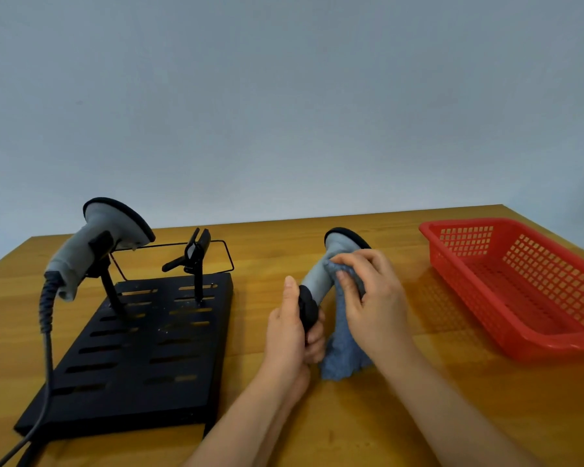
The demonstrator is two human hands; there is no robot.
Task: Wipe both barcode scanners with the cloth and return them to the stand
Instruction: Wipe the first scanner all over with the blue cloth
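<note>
I see the left hand (294, 332) curled round the dark base of a grey scanner (317, 281), holding it up above the wooden table (418, 416), head pointing away. The right hand (375, 298) pinches a blue-grey cloth (343, 358) against the scanner's neck; the loose cloth hangs down to the tabletop. A second scanner (95, 244) sits in the left cradle of the black stand (142, 358), its cable (48, 332) trailing off toward me. The stand's right cradle (196, 254) holds nothing. A red basket (526, 281) lies at far right, well apart.
</note>
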